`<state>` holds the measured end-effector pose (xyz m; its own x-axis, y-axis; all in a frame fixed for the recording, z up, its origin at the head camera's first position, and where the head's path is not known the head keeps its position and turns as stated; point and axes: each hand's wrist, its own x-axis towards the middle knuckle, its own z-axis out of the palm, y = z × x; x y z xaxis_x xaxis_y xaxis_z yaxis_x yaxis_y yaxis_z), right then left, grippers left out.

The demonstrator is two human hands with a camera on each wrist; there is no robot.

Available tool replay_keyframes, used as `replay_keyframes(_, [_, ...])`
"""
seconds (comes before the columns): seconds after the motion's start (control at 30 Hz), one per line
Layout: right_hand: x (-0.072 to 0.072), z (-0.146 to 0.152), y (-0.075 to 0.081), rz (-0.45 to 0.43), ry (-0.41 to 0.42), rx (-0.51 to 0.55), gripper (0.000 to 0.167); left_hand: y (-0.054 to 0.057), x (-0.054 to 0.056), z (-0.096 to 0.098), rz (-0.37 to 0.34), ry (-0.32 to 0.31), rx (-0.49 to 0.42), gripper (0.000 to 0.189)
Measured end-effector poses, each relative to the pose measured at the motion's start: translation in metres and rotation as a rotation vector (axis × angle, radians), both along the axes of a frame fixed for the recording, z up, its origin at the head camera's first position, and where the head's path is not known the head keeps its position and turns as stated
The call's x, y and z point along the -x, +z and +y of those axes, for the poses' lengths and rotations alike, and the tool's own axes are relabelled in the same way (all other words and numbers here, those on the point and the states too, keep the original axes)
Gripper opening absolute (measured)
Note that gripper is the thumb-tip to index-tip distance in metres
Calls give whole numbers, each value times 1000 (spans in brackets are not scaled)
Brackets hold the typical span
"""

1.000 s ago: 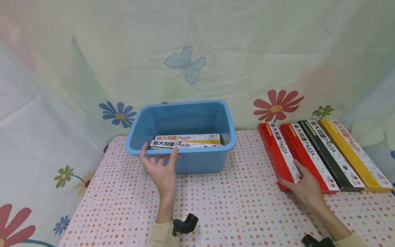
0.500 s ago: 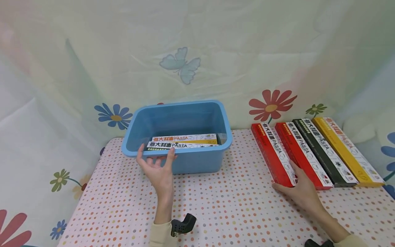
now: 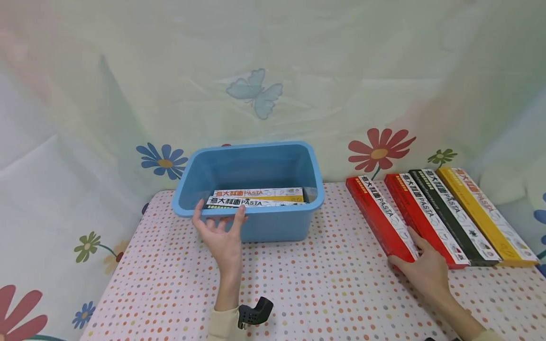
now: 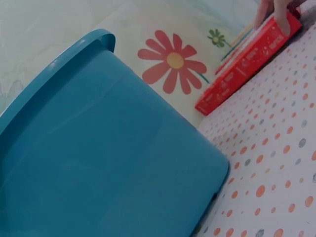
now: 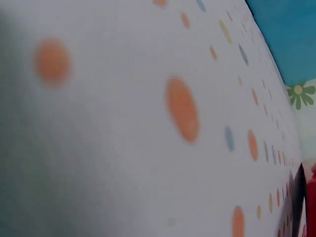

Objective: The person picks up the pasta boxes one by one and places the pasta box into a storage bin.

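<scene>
My left hand (image 3: 222,237) grips the front rim of a blue plastic tub (image 3: 273,227), toward its left end. Inside the tub lie a yellow pasta box (image 3: 273,192) and a dark green one (image 3: 256,202), white sides showing. At the right, my right hand (image 3: 426,270) holds the near end of the leftmost red pasta box (image 3: 379,215), thumb on its left side and fingers across to its right. This box lies slanted, apart from the others. The left wrist view shows the red box's side (image 4: 247,69) with fingertips (image 4: 281,19) over it.
Right of the held box, a second red pasta box (image 3: 422,213), a dark green box (image 3: 454,215) and a yellow box (image 3: 490,218) lie side by side. The dotted cloth (image 3: 315,289) covers the table. A flowered curtain (image 3: 315,94) hangs behind.
The held red box has shifted left and turned slightly, so the gap to the second red box is wider. My left hand keeps its grip on the tub rim.
</scene>
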<state>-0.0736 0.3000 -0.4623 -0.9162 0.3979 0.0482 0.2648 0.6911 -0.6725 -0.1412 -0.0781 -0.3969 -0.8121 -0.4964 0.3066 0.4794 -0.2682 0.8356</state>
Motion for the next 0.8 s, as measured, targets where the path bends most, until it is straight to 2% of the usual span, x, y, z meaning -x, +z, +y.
replay_keyframes(0.1, [-3,-1,6,-46,-15,59,94,0,-1,1,3,-7,-4,89])
replay_keyframes(0.2, [-5,-2,16,-42,-7,101,92,0,-1,1,5,-10,-6,90])
replay_keyframes(0.3, [-7,-1,32,28,48,110,88,0,-2,0,8,-10,-3,90])
replay_keyframes(0.47, [-4,2,66,239,180,84,85,0,-2,-1,9,4,-2,90])
replay_keyframes(0.63, [10,0,106,382,311,71,90,0,0,-1,13,8,7,90])
replay_keyframes(0.8, [36,-17,143,407,476,8,94,0,1,0,14,7,22,90])
